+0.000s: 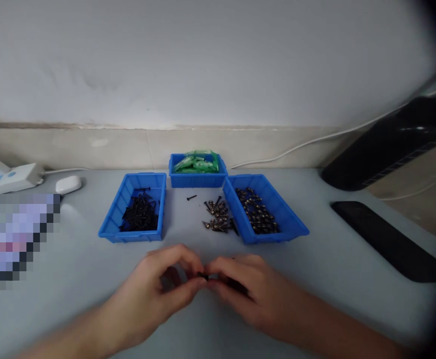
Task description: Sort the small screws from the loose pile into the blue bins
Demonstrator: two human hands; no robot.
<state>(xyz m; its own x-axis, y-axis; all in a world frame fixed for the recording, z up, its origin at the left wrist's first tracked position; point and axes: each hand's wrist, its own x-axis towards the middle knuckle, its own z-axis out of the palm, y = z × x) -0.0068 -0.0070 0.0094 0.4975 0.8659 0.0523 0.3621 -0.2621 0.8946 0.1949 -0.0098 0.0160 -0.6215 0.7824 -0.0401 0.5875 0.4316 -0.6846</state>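
My left hand point(165, 289) and my right hand point(250, 289) meet fingertip to fingertip above the front of the table. Both are closed in a pinch on a small dark piece, which looks like a black screw point(203, 275); most of it is hidden by the fingers. Beyond the hands lies a loose pile of screws with brass-coloured parts on them point(218, 217). A single black screw point(191, 197) rests apart from that pile. On the left, a blue bin point(106, 227) holds many black screws point(140, 213). The right blue bin point(291, 229) contains brass-and-black screw pieces point(257, 212).
A smaller blue bin point(197, 180) with green plastic packets point(199, 163) stands by the wall. At left are a white earbud case point(68, 184), a power strip point(12, 178) and a blurred-out screen point(16, 239). A black flat object point(390, 242) and a black device point(386, 139) occupy the right.
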